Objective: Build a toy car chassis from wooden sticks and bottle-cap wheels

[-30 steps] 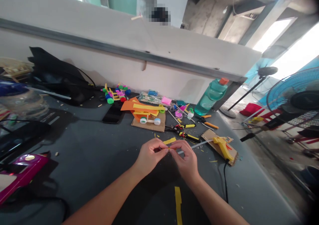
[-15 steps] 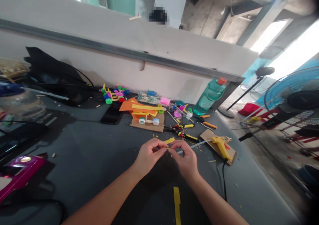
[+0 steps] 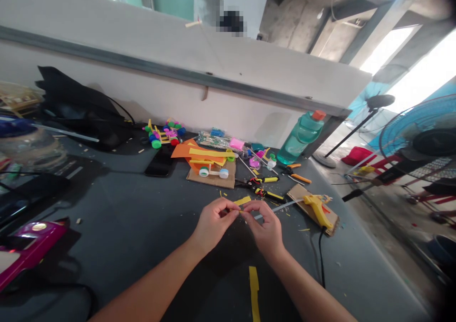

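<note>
My left hand (image 3: 214, 221) and my right hand (image 3: 264, 226) meet fingertip to fingertip over the dark table. Both pinch a small yellow piece (image 3: 240, 212), mostly hidden by the fingers. Just behind them lies a yellow strip (image 3: 243, 200). A longer yellow strip (image 3: 253, 291) rests between my forearms. To the right, a yellow glue gun (image 3: 316, 209) with a clear stick sits on a piece of cardboard (image 3: 297, 194). Black and yellow pliers (image 3: 272, 196) lie behind my right hand.
Behind are cardboard (image 3: 228, 178) with a small wheeled piece, orange paper (image 3: 181, 151), a phone (image 3: 158, 164), colourful wheeled toys (image 3: 166, 136) and a green bottle (image 3: 299, 139). At left stand a magenta device (image 3: 33, 246) and a clear jug (image 3: 32, 146). A fan (image 3: 423, 141) is at right.
</note>
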A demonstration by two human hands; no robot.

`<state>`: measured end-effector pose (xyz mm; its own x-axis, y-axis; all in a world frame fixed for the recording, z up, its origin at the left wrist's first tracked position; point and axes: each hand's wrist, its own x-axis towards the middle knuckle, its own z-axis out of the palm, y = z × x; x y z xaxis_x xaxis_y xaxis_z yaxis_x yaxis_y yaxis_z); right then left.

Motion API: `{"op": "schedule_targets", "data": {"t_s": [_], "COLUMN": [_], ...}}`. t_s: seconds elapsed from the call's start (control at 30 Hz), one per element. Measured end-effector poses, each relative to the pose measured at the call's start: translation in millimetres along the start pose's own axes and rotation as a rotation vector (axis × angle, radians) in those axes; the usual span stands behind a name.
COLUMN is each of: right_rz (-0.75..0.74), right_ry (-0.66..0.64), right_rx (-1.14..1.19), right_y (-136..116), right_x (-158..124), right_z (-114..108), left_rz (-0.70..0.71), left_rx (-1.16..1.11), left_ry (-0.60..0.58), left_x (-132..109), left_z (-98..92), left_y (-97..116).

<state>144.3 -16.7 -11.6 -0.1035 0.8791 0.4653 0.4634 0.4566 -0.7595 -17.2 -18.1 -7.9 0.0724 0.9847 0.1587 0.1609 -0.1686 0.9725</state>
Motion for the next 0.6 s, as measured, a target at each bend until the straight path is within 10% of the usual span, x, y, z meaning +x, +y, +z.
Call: {"op": "schedule_targets", "data": {"t_s": [0.6], "right_rz": [-0.009], "right_ry": [0.076], "right_rx": [-0.044], "right_y": [8.1], "right_x": [2.0], "right_z": [-7.6], "left_rz": [-0.17], "left_rx": [-0.255], "left_ry": [0.058], "left_x": [7.0], "left_z": [-1.8], "left_y": [-3.4]}}
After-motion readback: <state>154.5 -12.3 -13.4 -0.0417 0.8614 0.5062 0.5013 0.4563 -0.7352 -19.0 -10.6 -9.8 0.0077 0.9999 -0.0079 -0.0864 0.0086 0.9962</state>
